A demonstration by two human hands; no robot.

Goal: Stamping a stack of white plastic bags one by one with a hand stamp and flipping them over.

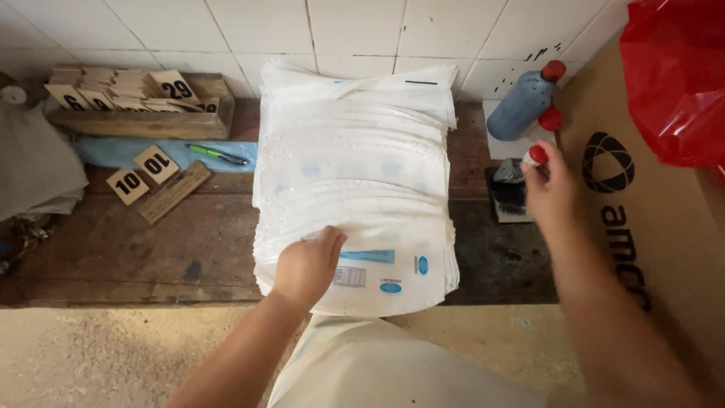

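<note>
— White wall tiles [355, 30] back a dark wooden bench [151, 249], and what sits in the middle of it?

— 1 tall stack of white plastic bags [355, 174], lying flat against the wall and overhanging the bench's front edge. The left hand [306, 264] rests on the top bag near its front edge, fingers curled down and pressed together against the sheet, which looks like a way to keep the slippery pile from sliding.

— And the other hand?

— The right hand [547, 185] is off to the right of the stack, pinching a small red-capped thing [535, 156] between thumb and fingertips; I can't tell exactly what it is. It hovers just above a dark ink pad [507, 198], so it may be a stamp kept close to its ink.

— What lies further out?

— A blue bottle [522, 102] with a red cap leans on the wall behind. A cardboard box [649, 227] and a red bag [676, 75] stand at the right. On the left, a wooden tray [143, 121] holds numbered wooden tags, 2 more tags [143, 174] lie loose, beside a green pen [215, 154]
</note>
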